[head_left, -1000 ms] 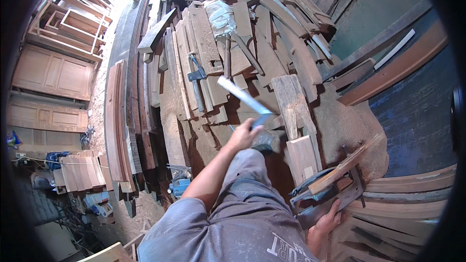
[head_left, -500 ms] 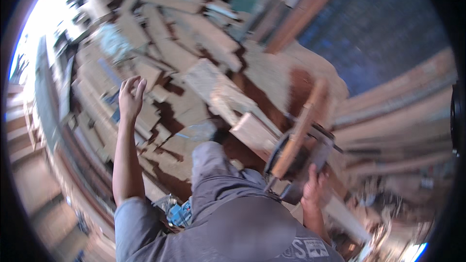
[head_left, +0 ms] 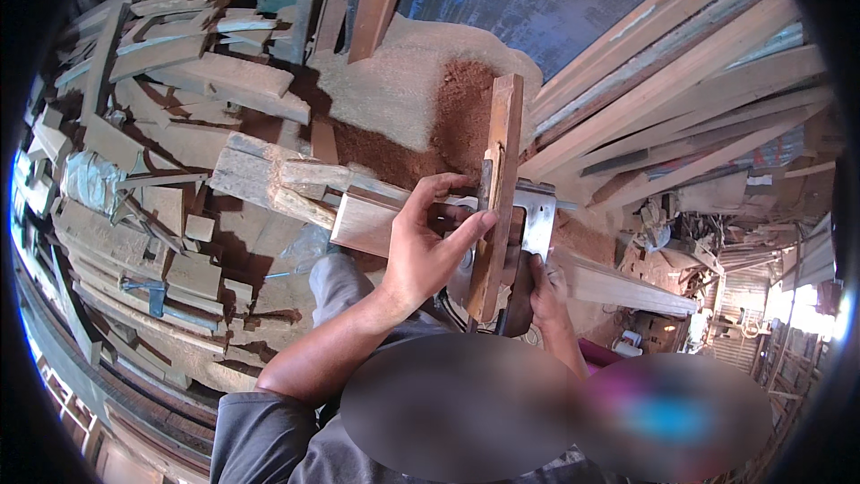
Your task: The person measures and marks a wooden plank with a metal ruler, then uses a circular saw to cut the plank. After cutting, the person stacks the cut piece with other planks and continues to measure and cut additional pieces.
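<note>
My left hand (head_left: 425, 246) curls its fingers at the left edge of an upright wooden strip (head_left: 502, 139), with the thumb pressed on the strip. The strip lies across a dark power tool with a flat metal base plate (head_left: 537, 222); it looks like a circular saw, though the strip and my hands cover much of it. My right hand (head_left: 548, 294) grips the tool's right side, its fingers partly hidden. Left of the tool, a pale squared timber (head_left: 365, 222) lies close to my left wrist.
Stacked offcuts (head_left: 161, 125) fill the left side, with a blue-handled tool (head_left: 156, 298) on them. Reddish sawdust (head_left: 461, 103) covers the ground ahead. Long planks (head_left: 663, 99) lean at the right, beside a dark blue panel (head_left: 502, 0). A long board (head_left: 627, 285) stretches rightward.
My left hand was raised and apart at the left; it has come over to the wooden strip. The tool and strip have tilted more upright, and my view has turned right.
</note>
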Available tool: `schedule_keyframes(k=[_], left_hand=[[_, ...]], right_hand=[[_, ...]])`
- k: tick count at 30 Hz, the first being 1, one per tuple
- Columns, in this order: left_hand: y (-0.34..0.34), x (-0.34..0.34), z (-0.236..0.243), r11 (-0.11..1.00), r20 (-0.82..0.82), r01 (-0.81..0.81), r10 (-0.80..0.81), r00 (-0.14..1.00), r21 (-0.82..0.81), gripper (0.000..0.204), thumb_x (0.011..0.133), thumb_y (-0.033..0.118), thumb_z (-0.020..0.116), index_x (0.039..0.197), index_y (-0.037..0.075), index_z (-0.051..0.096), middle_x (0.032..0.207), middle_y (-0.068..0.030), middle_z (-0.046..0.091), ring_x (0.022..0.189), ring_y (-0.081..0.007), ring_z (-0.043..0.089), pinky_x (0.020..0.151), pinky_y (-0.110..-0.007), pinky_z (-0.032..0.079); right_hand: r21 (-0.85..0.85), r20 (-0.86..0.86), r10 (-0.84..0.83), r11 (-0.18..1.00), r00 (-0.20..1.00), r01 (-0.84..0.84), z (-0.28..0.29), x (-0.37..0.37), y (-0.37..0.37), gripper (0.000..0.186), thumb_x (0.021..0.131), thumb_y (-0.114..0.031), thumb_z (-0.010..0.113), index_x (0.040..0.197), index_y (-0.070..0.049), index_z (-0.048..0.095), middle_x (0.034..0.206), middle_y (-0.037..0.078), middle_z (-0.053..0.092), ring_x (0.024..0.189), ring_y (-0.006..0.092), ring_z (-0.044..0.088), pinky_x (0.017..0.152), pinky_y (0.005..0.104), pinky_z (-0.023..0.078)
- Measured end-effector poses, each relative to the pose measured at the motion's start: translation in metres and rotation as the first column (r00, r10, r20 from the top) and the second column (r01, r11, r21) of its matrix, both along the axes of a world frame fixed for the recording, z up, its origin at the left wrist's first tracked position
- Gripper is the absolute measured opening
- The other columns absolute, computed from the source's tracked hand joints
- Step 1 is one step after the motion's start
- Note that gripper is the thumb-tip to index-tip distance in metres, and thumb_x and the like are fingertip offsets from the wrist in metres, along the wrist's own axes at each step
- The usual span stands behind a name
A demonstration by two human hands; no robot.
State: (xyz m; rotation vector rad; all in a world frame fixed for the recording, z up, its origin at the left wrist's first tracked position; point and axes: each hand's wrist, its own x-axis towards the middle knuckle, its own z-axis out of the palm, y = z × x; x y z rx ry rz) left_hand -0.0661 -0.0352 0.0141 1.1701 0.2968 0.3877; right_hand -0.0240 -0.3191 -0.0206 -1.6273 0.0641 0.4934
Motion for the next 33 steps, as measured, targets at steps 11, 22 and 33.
schedule_keyframes(k=[11,22,33], left_hand=[[-0.013,0.013,0.002,0.989,-0.053,0.095,-0.102,0.993,-0.113,0.039,0.093,0.018,0.086,0.120,0.001,0.064,0.088,-0.0007,0.070,0.080,-0.0048,0.063,0.071,-0.024,0.053],[-0.005,0.014,0.007,0.969,-0.066,0.163,-0.178,0.982,-0.184,0.035,0.094,0.019,0.086,0.114,0.004,0.062,0.090,0.0010,0.069,0.082,-0.0035,0.063,0.073,-0.023,0.053],[-0.004,0.016,0.008,0.967,-0.075,0.092,-0.112,0.991,-0.237,0.046,0.098,0.011,0.078,0.134,0.001,0.050,0.118,-0.0105,0.064,0.109,-0.0146,0.062,0.090,-0.028,0.053]], right_hand=[[0.022,-0.049,0.052,0.998,0.997,-0.051,0.011,-0.002,-0.004,0.037,0.114,-0.033,0.053,0.132,-0.003,0.067,0.116,0.004,0.074,0.103,0.0129,0.069,0.090,0.0301,0.055],[0.118,-0.098,0.068,0.991,0.993,-0.056,0.017,0.001,0.003,0.041,0.114,-0.033,0.053,0.137,-0.001,0.064,0.124,0.007,0.073,0.110,0.0176,0.069,0.099,0.0340,0.054],[-0.091,-0.276,-0.037,0.996,0.960,0.012,0.005,0.000,-0.011,0.039,0.112,-0.034,0.056,0.133,-0.002,0.066,0.113,0.005,0.072,0.102,0.0155,0.067,0.092,0.0311,0.053]])
